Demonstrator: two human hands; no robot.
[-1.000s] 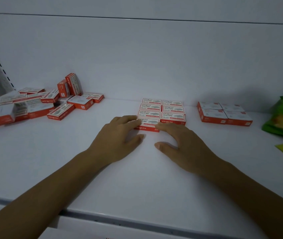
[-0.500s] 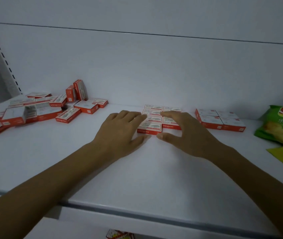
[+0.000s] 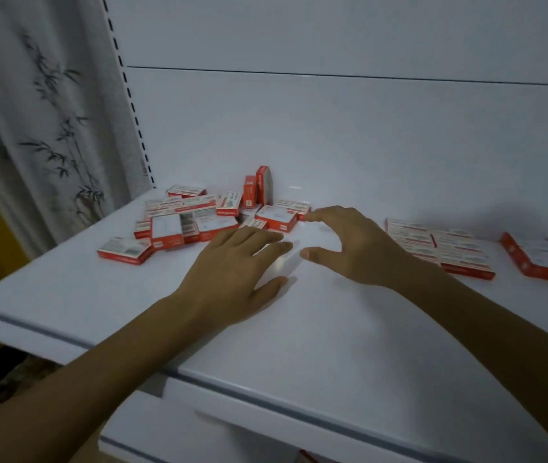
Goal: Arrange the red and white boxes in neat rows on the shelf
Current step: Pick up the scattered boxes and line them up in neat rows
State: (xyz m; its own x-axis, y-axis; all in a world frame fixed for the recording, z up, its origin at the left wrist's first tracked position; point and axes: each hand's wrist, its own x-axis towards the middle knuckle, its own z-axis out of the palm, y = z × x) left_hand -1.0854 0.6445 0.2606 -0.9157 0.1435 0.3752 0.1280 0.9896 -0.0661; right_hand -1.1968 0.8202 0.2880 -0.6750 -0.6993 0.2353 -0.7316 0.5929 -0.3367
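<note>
The loose pile of red and white boxes [image 3: 199, 218] lies on the shelf [image 3: 299, 335] just beyond the left hand [image 3: 232, 262]. The arranged block [image 3: 439, 245] lies flat, just behind the wrist of the right hand [image 3: 353, 245]. Both hands are spread and hold nothing. Box print is too blurred to read. Half a second ago both hands were at the arranged block; now they are left of it.

Pale curtain [image 3: 32, 111], dark bamboo print, far left; slotted upright [image 3: 129, 95] just beside it; white back panel [image 3: 332, 135] beyond.
</note>
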